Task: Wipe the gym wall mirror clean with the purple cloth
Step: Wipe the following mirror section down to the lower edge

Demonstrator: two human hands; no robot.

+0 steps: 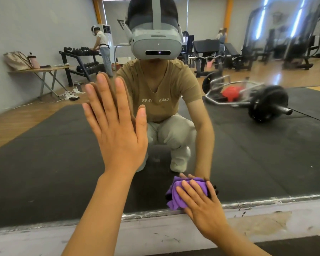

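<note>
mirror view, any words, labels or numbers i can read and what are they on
"KAND" and "YIIRS", roughly, mirror-reversed and blurred: on the chest of the tan t-shirt reflected in the mirror.
A mark on the headset front: too small to read.
A pale emblem on the reflected back wall: no legible letters.
The purple cloth: no text.

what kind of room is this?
A gym, most likely. Reflected in the wall mirror: a dumbbell rack, a loaded barbell on black floor mats, and weight machines at the back.
</note>
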